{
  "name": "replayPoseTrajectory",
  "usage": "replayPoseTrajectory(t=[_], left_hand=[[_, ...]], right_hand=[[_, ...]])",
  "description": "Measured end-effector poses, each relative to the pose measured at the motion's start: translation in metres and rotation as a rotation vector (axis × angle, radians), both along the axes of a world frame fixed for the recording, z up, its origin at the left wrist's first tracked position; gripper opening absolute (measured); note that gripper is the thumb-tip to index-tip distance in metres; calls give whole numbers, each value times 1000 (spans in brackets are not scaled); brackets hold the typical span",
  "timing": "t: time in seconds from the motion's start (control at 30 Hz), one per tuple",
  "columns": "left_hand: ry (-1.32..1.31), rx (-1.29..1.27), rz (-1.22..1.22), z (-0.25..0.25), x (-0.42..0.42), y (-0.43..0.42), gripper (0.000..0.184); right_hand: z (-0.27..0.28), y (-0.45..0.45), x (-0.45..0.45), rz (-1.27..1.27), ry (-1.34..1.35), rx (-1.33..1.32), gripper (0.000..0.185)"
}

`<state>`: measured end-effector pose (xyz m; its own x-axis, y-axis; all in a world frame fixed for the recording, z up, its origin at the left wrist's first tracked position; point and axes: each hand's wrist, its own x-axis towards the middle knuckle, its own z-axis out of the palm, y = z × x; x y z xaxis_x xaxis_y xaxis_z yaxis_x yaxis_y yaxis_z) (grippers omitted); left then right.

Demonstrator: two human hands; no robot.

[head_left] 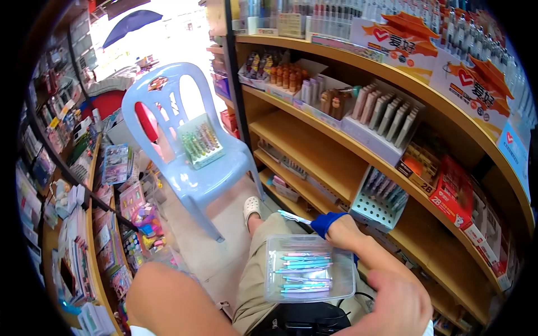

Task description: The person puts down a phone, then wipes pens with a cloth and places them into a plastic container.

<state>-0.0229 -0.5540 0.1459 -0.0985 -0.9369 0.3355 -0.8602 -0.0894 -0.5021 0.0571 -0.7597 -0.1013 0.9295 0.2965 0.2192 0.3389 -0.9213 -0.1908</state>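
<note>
My right hand (343, 231) is closed around a blue cloth (326, 224), from which a white-and-blue patterned pen (294, 217) sticks out to the left. Just below it, a clear plastic box (271, 283) on my lap holds several pens (305, 271) in light blue, teal and lilac. My left hand (392, 294) is a blur at the lower right, over or against my right forearm; its fingers cannot be made out. On the near shelf to the right, a pale blue box with round holes (374, 211) holds several more pens.
A light blue plastic chair (193, 179) stands ahead, bearing a box of green and coloured pens (200, 141). Wooden shelves (314, 148) with stationery boxes curve along the right. Stationery racks (92, 224) and goods on the floor (148, 218) line the left. A black bag (302, 320) lies at my waist.
</note>
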Motion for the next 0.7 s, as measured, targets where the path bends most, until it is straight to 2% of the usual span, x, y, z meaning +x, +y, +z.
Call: replayPoseTrajectory(t=[0.03,0.13,0.17,0.27,0.47,0.53,0.57,0.67,0.7], left_hand=[[-35,-23,-28,6,2,1,29],[97,-224,-74,5,-4,-7,29],[203,-183,-177,6,-7,-10,28],[297,-71,-400,21,3,-10,22],[-1,-277,-301,-2,6,-4,17],[-51,-280,-315,-13,9,0,16],[101,-411,-370,-25,9,-2,17],[498,-157,-389,-27,18,8,18],[584,186,-254,-37,28,9,15]], right_hand=[[-3,-1,1,16,-39,11,11],[-4,-2,2,0,0,-18,10],[-1,0,1,19,-23,-7,9],[6,5,1,17,-50,10,5],[-2,-2,0,5,-18,59,6],[-5,-4,2,8,26,10,19],[-7,-5,2,5,20,13,21],[-3,-2,0,-12,4,42,23],[-3,-2,0,-13,-9,76,15]])
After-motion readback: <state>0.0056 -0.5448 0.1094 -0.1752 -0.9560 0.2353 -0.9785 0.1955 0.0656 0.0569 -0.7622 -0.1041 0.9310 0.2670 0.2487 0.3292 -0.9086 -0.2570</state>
